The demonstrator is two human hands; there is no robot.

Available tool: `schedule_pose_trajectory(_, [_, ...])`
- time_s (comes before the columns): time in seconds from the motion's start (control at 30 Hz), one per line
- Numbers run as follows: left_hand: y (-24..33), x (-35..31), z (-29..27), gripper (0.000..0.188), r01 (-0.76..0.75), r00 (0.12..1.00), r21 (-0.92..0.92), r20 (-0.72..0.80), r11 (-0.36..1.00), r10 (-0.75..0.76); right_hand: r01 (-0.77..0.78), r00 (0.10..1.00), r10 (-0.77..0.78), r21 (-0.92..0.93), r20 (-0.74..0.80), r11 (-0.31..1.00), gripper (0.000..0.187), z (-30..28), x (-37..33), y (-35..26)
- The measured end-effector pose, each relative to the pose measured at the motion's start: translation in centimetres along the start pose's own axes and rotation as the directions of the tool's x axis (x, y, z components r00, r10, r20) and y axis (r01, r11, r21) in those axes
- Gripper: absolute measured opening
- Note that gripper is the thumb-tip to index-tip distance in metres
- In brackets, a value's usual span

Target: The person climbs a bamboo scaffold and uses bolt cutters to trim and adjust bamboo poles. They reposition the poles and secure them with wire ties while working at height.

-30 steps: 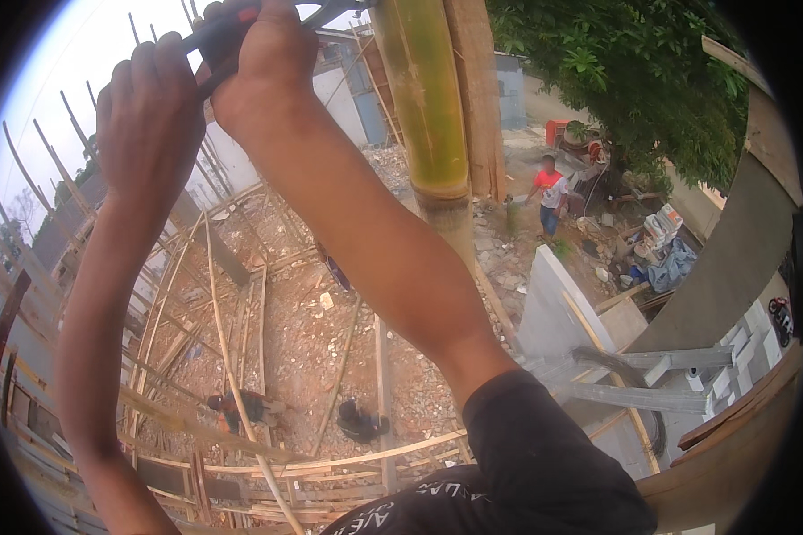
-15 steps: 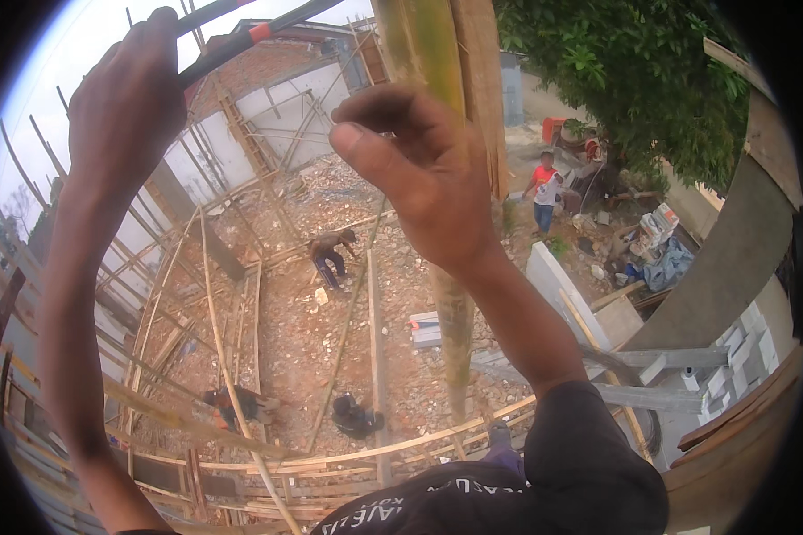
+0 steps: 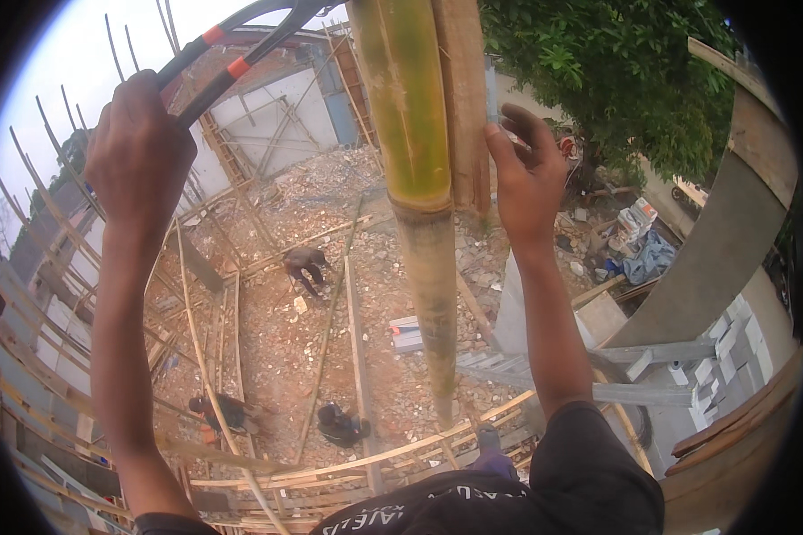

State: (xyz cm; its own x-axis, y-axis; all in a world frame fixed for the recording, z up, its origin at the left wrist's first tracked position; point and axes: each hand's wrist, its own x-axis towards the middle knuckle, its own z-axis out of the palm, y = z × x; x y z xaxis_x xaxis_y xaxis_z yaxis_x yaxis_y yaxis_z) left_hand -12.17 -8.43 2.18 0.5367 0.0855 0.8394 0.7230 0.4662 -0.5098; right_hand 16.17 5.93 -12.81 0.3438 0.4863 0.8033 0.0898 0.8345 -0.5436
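Raised at the upper left, my left hand is closed round the two dark handles of a pair of pliers, which have orange bands. The pliers' head reaches toward the top edge, beside an upright bamboo pole that is green above and pale below. My right hand is up on the other side of the pole, its fingers loosely curled and apart from the thumb, with nothing visible in them. A flat wooden post stands against the pole, between it and my right hand.
Far below lies rubble-strewn ground with several people, one a bent-over person. Long poles and a wooden beam cross it. Curved timber rails run beneath me. A leafy tree and a grey concrete slab are on the right.
My right hand has moved right, from in front of the bamboo pole to beyond the wooden post. My left hand and the pliers are lower in view, and more of the pliers shows.
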Motion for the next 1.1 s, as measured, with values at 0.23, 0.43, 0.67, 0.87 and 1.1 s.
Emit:
schedule_pose_trajectory(0.23, [0.4, -0.5, 0.2, 0.015, 0.029, 0.999, 0.006, -0.023, 1.000, -0.029, -0.202, 0.966, 0.164, 0.187, 0.200, 0.961, 0.032, 0.5, -0.6, -0.6])
schedule_pose_trajectory(0.43, [-0.1, -0.1, 0.7, 0.017, -0.011, 0.999, -0.020, -0.048, 1.000, 0.010, -0.191, 0.968, 0.148, 0.207, 0.204, 0.960, 0.032, 0.3, -0.7, -0.5])
schedule_pose_trajectory(0.67, [0.5, -1.0, 1.3, 0.019, 0.020, 0.998, -0.011, -0.061, 1.000, -0.021, -0.188, 0.970, 0.154, 0.179, 0.187, 0.966, 0.032, 0.8, -1.1, -0.3])
schedule_pose_trajectory(0.87, [-0.8, 0.5, -0.4, 0.015, -0.029, 1.000, -0.041, 0.010, 0.999, 0.029, -0.153, 0.974, 0.124, 0.146, 0.191, 0.977, 0.033, 0.5, -0.4, -0.4])
schedule_pose_trajectory(1.1, [-3.2, 3.6, -2.5, 0.020, -0.021, 0.932, -0.220, 0.348, 0.975, 0.099, -0.174, 0.974, 0.136, 0.217, 0.182, 0.961, 0.033, 0.8, -0.8, -0.4])
